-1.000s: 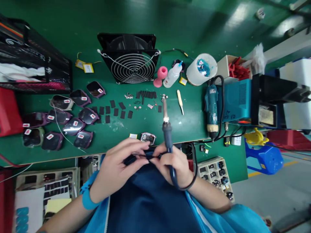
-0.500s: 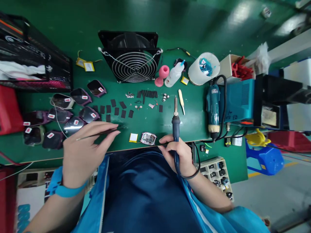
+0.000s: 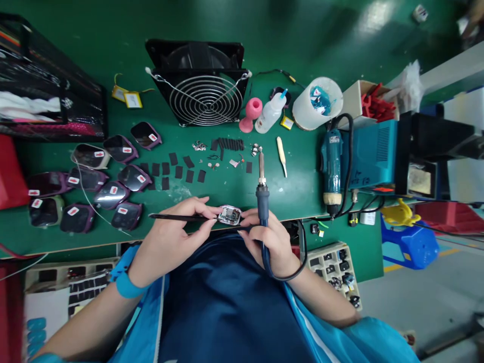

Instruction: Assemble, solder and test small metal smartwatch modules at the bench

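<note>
My left hand (image 3: 172, 237) grips thin black tweezers (image 3: 181, 217) that lie level, their tip at a small open device with a bare circuit board (image 3: 229, 215) near the green bench's front edge. My right hand (image 3: 270, 242) holds a blue-handled soldering iron (image 3: 261, 189) upright, its metal tip pointing away from me, just right of the device. Its dark cable loops under my right wrist. My right fingers touch the device's right side.
A black fan (image 3: 200, 91) stands at the back. Several dark lens-like shells (image 3: 102, 181) lie at left, small black pads (image 3: 177, 169) and tiny metal parts mid-bench. A pink holder (image 3: 251, 113), squeeze bottle (image 3: 270, 113), white cup (image 3: 317, 103), electric screwdriver (image 3: 330, 161) and parts tray (image 3: 335, 275) sit right.
My left hand swung right from the shells, bringing the tweezers' tip to the device. My right hand shifted the soldering iron slightly left, closer to the device. The yellow piece beside the device is now covered.
</note>
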`<act>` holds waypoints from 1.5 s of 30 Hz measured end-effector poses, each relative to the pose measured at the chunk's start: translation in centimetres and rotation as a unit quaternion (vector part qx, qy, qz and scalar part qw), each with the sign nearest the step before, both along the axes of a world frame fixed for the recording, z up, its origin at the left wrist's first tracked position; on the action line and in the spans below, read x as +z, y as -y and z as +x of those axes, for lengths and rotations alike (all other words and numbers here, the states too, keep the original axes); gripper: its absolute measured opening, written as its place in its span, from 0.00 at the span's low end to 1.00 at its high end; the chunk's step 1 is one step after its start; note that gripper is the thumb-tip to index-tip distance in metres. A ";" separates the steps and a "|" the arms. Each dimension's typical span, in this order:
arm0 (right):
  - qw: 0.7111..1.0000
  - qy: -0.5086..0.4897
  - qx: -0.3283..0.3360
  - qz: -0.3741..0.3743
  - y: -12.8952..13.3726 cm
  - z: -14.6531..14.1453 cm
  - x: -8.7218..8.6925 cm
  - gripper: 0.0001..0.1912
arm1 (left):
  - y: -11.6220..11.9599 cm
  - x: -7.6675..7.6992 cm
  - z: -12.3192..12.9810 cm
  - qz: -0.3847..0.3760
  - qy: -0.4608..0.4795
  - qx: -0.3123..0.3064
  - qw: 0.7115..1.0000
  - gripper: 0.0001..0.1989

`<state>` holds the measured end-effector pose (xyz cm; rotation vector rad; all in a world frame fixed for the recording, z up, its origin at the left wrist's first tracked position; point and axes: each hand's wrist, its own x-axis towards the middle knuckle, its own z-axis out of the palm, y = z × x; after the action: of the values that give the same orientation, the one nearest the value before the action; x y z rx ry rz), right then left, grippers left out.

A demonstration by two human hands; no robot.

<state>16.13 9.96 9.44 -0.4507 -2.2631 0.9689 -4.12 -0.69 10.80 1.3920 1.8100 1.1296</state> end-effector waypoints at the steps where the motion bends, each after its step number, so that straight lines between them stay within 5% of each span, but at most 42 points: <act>1: 1.000 0.003 0.001 0.004 0.0 0.0 0.0 0.13 | 0.0 0.0 0.0 0.000 -0.005 -0.002 1.000 0.02; 24: 1.000 0.020 0.004 0.012 0.0 -0.1 -0.3 0.11 | 0.2 -0.3 1.1 0.036 -0.015 0.007 0.999 0.06; 29: 0.999 0.015 0.030 -0.008 -0.8 0.8 0.9 0.03 | 0.4 -0.4 1.3 0.041 -0.011 0.019 0.999 0.06; 32: 0.999 0.009 0.031 -0.024 -1.5 1.7 2.0 0.11 | 0.4 -0.5 1.4 0.043 -0.003 0.026 0.999 0.07; 35: 0.999 0.020 0.027 -0.009 -1.6 1.7 2.3 0.06 | 0.3 -0.5 1.3 0.043 0.004 0.027 0.999 0.07; 45: 0.993 0.076 0.067 0.058 0.9 -0.6 -0.6 0.05 | 0.6 -1.2 0.9 0.071 0.021 0.014 0.997 0.07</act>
<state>15.49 9.02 8.83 -0.3355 -2.4979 0.8896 -3.25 -1.31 9.63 1.4160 1.7533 1.3136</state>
